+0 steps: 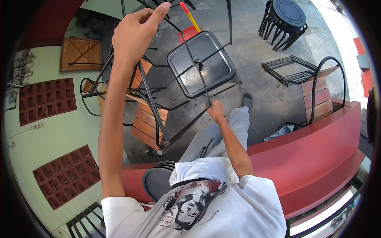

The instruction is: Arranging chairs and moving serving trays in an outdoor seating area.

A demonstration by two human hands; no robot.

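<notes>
My right hand (215, 110) is closed around the lower end of a black metal frame (188, 50) with crossing rods. My left hand (137, 32) is raised at the upper left, fingers curled and thumb extended, beside black metal bars; whether it grips one is hidden. Beyond the crossed rods lies a black square tabletop (211, 80) with rounded corners. A red dustpan (186, 33) with a yellow and red handle (192, 19) is partly behind that top.
Wooden-slat folding chairs (147, 122) with black metal frames stand at left. A stack of round black stools (288, 13) is at upper right. Near the red bench (306, 142) are a folded metal frame (288, 70) and another slatted chair (317, 98). Round black discs (157, 183) lie beside me.
</notes>
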